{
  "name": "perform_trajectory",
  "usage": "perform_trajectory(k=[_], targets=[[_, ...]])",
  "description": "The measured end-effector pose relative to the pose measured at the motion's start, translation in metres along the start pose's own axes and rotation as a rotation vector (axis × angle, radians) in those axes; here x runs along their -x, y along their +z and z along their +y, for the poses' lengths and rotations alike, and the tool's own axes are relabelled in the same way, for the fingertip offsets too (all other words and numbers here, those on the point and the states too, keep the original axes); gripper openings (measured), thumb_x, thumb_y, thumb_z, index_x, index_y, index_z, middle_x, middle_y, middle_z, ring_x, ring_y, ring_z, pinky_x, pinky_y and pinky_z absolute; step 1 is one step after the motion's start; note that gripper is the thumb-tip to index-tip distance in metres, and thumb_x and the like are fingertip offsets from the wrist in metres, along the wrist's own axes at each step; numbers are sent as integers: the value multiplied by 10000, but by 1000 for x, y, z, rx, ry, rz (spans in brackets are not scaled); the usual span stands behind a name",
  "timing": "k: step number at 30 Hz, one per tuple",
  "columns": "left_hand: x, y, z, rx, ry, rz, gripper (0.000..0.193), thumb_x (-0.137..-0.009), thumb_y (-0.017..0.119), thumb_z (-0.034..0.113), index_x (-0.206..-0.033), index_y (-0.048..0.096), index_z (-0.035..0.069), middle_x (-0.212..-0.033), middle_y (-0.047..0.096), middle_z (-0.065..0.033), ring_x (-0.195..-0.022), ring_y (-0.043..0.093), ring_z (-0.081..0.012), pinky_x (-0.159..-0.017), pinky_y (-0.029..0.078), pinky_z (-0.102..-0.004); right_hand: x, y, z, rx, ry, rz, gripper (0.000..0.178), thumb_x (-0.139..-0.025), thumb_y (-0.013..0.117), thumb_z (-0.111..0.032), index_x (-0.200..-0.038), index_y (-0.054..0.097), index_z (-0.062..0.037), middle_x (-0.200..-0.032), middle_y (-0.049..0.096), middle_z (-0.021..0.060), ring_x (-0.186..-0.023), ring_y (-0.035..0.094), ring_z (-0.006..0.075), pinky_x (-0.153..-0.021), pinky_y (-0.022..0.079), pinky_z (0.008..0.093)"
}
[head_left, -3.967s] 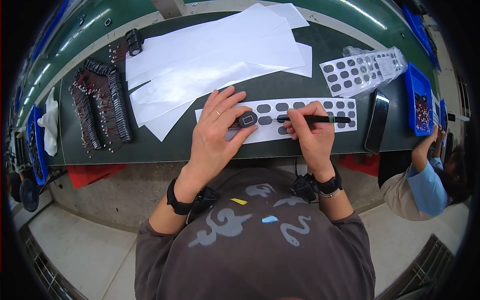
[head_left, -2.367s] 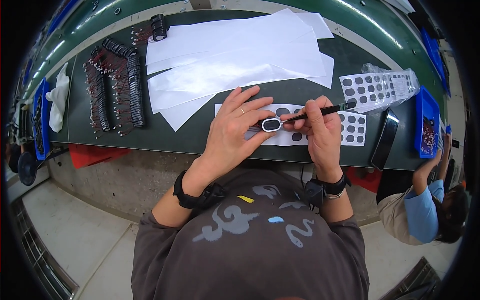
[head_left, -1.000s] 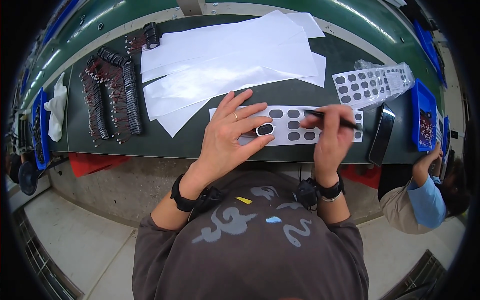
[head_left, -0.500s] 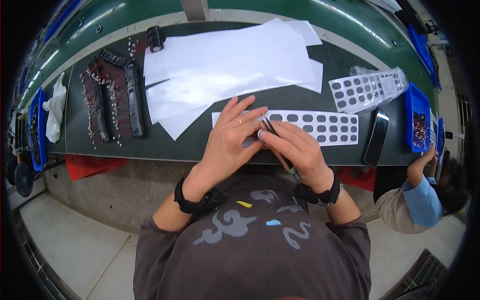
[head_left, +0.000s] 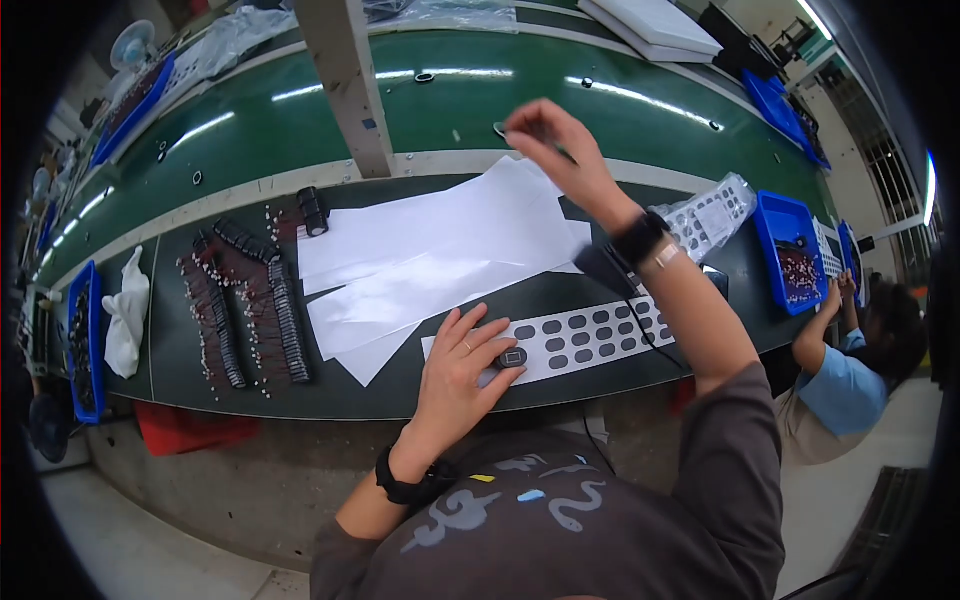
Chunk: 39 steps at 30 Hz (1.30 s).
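On the near edge of the bench, my left hand (head_left: 455, 368) lies over the left end of a white sheet of dark oval pads (head_left: 585, 342). Its thumb and forefinger close around a small dark oval part (head_left: 512, 357) marked with a square. My right hand (head_left: 565, 150) is raised out over the green conveyor belt, fingers curled around dark tweezers (head_left: 568, 156), mostly hidden by the hand. At its fingertips a small dark oval piece (head_left: 500, 130) shows; whether it is held or let go cannot be told.
White paper sheets (head_left: 430, 250) cover the bench middle. Rows of black parts with red wires (head_left: 285, 320) lie left, near a white cloth (head_left: 127, 315). Blue trays (head_left: 765, 240) stand at both ends. A post (head_left: 345, 90) rises behind the bench. Someone else (head_left: 840, 390) works at far right.
My right hand has left my left hand and swung up and away over the belt. My left hand stays on the pad sheet. The view has tilted up, showing more of the belt.
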<state>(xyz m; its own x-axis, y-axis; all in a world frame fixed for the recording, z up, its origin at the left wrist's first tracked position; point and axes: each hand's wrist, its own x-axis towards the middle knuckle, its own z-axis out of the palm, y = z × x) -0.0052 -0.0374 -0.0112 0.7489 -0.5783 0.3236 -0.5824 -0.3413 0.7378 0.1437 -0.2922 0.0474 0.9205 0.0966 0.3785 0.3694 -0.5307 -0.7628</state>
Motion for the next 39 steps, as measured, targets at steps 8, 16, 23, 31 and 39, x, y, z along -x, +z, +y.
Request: perform_trajectory(k=[8,16,23,31,39], targets=[[4,-1,4,49,-75,18,294,-759,785,152,-1035,709,81,-1210,664,-80,-1289,508,-302,-1126,324,-486,67,7,-24,-380,245,109,295,-1028,494,-228,-1190,579,4,-931,610,41,-830,577,98,-771,476,240],[-2,-3,1,-39,-83,29,282,-765,771,115,-1031,701,54,-1241,642,-101,-1306,483,-334,-1132,313,-493,197,18,-79,-515,828,-46,238,-974,598,-159,-1163,611,-14,-789,623,-6,-729,567,51,-661,443,192],[-2,5,-3,-102,-89,47,269,-777,759,110,-1033,702,53,-1250,638,-100,-1307,484,-323,-1140,306,-491,207,41,-59,-339,607,155,116,-964,625,-154,-953,576,-50,-755,642,17,-644,557,41,-579,424,172],[1,4,0,-85,-97,39,271,-781,758,114,-1037,699,50,-1257,637,-101,-1298,500,-309,-1145,303,-490,203,42,-60,-330,611,178,144,-960,635,-161,-898,544,-69,-754,653,28,-615,552,34,-531,399,162],[-2,5,-3,-90,-71,48,267,-784,762,122,-1030,688,50,-1229,639,-101,-1283,503,-309,-1128,322,-499,201,38,-57,-366,643,186,136,-959,635,-162,-900,550,-73,-747,659,17,-620,547,22,-521,392,152]])
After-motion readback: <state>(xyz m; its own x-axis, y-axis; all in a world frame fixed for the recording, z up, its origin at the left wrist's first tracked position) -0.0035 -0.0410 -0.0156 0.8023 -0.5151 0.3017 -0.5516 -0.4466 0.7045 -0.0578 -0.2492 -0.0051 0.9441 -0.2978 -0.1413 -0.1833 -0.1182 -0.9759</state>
